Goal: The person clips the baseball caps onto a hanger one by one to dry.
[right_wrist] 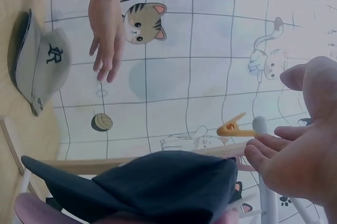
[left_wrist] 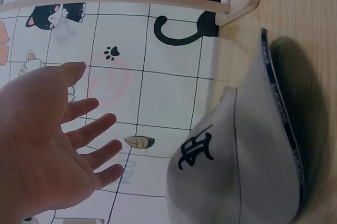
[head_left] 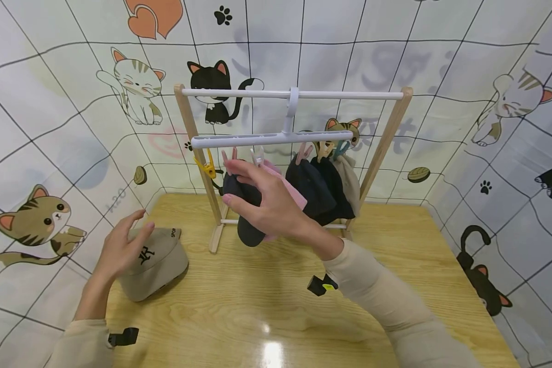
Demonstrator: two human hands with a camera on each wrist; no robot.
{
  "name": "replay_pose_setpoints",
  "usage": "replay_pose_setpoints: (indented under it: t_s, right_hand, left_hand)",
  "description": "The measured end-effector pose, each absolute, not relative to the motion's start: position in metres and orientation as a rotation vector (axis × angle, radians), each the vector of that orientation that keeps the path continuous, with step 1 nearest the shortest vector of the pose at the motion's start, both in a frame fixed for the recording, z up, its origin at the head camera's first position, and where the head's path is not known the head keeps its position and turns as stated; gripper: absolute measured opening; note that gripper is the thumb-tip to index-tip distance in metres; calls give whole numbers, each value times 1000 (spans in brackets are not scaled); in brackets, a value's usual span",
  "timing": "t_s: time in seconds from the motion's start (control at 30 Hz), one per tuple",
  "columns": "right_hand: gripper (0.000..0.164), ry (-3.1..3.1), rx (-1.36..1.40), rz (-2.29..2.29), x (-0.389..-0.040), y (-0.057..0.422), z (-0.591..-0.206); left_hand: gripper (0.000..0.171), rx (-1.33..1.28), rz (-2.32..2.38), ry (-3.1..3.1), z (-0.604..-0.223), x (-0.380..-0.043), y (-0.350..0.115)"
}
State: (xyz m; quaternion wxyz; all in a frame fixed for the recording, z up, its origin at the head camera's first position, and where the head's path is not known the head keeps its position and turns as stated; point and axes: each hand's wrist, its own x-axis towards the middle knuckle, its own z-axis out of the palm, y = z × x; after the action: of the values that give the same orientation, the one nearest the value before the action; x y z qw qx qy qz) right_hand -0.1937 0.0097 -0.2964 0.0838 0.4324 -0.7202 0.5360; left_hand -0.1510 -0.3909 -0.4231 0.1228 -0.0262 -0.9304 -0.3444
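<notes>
My right hand (head_left: 271, 199) is raised in front of a hanging dark cap (head_left: 250, 232), fingers loosely bent and holding nothing. In the right wrist view its fingertips overlap the end of a white hanger (right_wrist: 266, 197) near a yellow clothespin (right_wrist: 231, 128). Over on the left, my left hand (head_left: 117, 250) is spread beside a beige cap (head_left: 161, 271) with black lettering, which rests on the table. The left wrist view shows that palm bare and the cap (left_wrist: 210, 192) apart from the fingers. Beside the dark cap hangs a pink cap (head_left: 296, 193), partly covered by my right hand.
A wooden rack with a white rod (head_left: 349, 95) carries the hanger. Further right, a navy cap (head_left: 310, 186), a black cap (head_left: 335, 191) and a beige cap (head_left: 349, 179) hang from clothespins. Wall sheets with printed cats surround the wooden table (head_left: 239, 317).
</notes>
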Motion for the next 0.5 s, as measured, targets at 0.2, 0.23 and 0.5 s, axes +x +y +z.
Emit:
replay_pose_setpoints:
  t_s: [0.2,0.23,0.5]
  right_hand:
    - [72,-2247,1283,1697,-193,-3,-300]
    - [73,-2257,1282,1718,-193,-5,-300]
    - [84,-2344,1220,1842,-201,-23,-295]
  left_hand:
    - [66,-83,-938,-2722,-432,-150,-401]
    - [65,-82,-920,-2722,-433,-150,-402]
    - [65,-51,-864,-2740,-439,-152,-412]
